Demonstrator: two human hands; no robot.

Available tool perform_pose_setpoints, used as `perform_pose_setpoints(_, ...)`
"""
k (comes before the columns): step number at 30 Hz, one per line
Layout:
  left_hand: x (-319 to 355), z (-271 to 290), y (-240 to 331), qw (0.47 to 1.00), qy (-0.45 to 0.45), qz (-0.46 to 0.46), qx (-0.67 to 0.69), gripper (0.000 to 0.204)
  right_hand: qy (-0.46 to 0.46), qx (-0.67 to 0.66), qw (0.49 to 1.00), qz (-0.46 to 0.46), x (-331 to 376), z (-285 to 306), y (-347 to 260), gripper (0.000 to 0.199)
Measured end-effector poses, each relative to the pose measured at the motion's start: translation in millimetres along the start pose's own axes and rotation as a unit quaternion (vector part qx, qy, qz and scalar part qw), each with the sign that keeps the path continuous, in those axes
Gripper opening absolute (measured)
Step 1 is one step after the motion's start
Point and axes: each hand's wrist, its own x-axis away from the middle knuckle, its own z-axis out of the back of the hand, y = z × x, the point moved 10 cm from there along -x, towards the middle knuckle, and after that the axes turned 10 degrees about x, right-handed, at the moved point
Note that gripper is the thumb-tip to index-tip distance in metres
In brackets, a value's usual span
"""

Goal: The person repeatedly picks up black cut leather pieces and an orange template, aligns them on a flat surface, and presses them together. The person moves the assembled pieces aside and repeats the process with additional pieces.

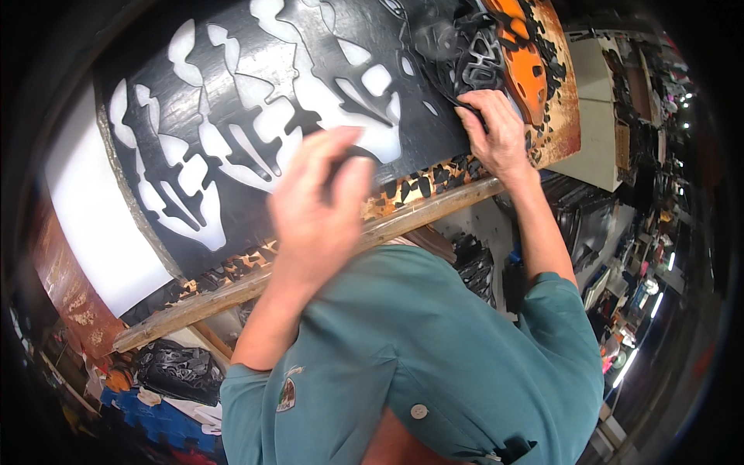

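So the biggest thing here is the black sheet (256, 116), a big rubbery-looking sheet with loads of shapes punched out of it, so white shows through the holes. It covers most of the tabletop (558, 116), which is stained orange-brown and speckled with black scraps along its near edge. A rough wooden beam (310, 263) runs along that near edge, slanting up toward the right. Off to the left there's a plain white board (93, 225) peeking out from under the sheet.

The person's teal shirt (434, 356) fills the bottom of the view, sleeves rolled to the elbow.

Left hand (322, 205) is raised above the near part of the sheet, blurred, fingers bunched loosely together and curled. I can't tell if it's got anything in it, looks like nothing but the blur makes it iffy.

Right hand (496, 132) is flat-ish on the far right end of the sheet, fingertips pressing down or pinching at the edge right beside a heap of black cut-out pieces (473, 54). That heap sits next to an orange patch (523, 62).

Down at lower left, below the tabletop, there's a black bag (178, 372) of more offcuts.
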Motion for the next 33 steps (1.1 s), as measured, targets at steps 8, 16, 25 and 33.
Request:
perform_pose_setpoints(8,7,-82,-30,0.983,-0.060,0.158,0.068,0.040,-0.026,-0.029,0.999,0.014,9,-13,10,0.040)
perform_pose_setpoints(16,-38,-87,-49,0.926,-0.099,0.336,0.142,0.040,0.021,-0.185,0.982,0.021,6,-15,37,0.028)
perform_pose_setpoints(25,-45,-93,-32,0.951,-0.061,0.301,-0.039,0.046,0.063,-0.269,0.960,0.043,11,-16,47,0.029)
perform_pose_setpoints(33,-42,-94,-32,0.940,-0.025,0.337,0.037,0.035,0.063,-0.271,0.960,0.038,11,-15,48,0.032)
